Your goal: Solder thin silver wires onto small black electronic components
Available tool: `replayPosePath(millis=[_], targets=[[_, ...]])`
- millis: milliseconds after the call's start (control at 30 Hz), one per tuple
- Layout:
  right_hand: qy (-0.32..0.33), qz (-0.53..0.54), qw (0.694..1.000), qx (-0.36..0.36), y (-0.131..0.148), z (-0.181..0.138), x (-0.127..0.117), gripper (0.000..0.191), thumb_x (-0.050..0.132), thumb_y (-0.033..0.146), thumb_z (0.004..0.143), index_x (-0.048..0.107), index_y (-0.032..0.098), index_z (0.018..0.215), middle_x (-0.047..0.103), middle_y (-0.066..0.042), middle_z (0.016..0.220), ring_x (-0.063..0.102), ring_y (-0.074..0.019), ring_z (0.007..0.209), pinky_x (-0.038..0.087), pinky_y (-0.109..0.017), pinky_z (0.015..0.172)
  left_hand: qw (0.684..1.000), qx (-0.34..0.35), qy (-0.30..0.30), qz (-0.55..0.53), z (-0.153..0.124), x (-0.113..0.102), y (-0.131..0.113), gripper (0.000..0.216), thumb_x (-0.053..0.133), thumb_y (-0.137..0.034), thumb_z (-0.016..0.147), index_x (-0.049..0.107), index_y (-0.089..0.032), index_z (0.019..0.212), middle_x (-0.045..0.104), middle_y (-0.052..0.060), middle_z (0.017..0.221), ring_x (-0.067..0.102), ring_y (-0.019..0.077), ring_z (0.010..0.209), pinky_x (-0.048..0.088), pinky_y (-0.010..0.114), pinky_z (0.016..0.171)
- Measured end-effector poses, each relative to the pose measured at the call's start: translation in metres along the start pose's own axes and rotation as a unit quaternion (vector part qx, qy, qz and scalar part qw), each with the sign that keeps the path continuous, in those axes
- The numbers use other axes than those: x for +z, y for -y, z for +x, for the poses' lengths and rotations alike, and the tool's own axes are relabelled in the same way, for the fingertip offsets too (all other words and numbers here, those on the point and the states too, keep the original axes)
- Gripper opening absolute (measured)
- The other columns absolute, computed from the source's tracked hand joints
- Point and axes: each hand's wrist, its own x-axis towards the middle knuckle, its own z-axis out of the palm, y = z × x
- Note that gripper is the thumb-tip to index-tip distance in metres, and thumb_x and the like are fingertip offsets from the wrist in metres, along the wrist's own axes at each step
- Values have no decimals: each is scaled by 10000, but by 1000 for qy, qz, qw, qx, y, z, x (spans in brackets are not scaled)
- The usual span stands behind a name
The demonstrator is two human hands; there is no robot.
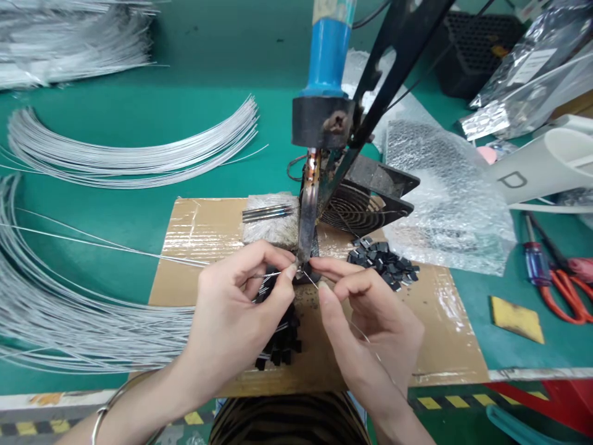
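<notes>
A blue-handled soldering iron (327, 59) is clamped upright with its tip pointing down between my hands. My left hand (243, 312) pinches the end of a thin whitish wire (183, 259) right by the tip. In my right hand (373, 324), thumb and fingers pinch a thin strand of solder wire (361, 332), its end at the iron tip. The joint itself is too small to make out. Under my left hand lie wire ends with black connectors (280, 346), partly hidden. Loose small black connectors (384, 262) are heaped right of the iron.
Bundles of whitish wire (139, 164) lie left on the green table. Cardboard (445, 334) covers the work area. Behind the iron stand a black fan (361, 204) and its black bracket (393, 68). Bubble wrap (445, 198), a yellow sponge (516, 318) and red-handled scissors (563, 296) are right.
</notes>
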Motion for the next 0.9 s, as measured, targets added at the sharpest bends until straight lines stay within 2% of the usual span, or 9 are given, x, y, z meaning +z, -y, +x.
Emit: replayPosePath(millis=[433, 733, 900], targets=[[5, 8, 1000, -13, 0, 0, 0, 197, 681, 95, 944, 609, 241, 832, 795, -77, 1186, 752, -243, 1162, 604, -383, 983, 1000, -4, -4, -10, -1, -1, -1, 126, 675, -143, 865, 693, -207, 758, 762, -14, 784, 659, 109, 654, 497, 197, 577], [-1, 19, 1000, -16, -5, -2, 2, 208, 687, 69, 946, 618, 237, 844, 791, -31, 1182, 746, -189, 1147, 574, -310, 995, 1000, 13, -8, -1, -1, 1, 1, 124, 666, -116, 848, 693, -199, 760, 744, -32, 742, 648, 92, 632, 501, 168, 576], [-7, 34, 999, -17, -7, -4, 3, 207, 685, 60, 948, 626, 239, 861, 781, -22, 1203, 731, -189, 1176, 560, -315, 1026, 1000, 17, -10, 3, -1, 1, 0, 119, 667, -132, 855, 700, -202, 765, 752, -26, 752, 646, 97, 617, 486, 178, 545]])
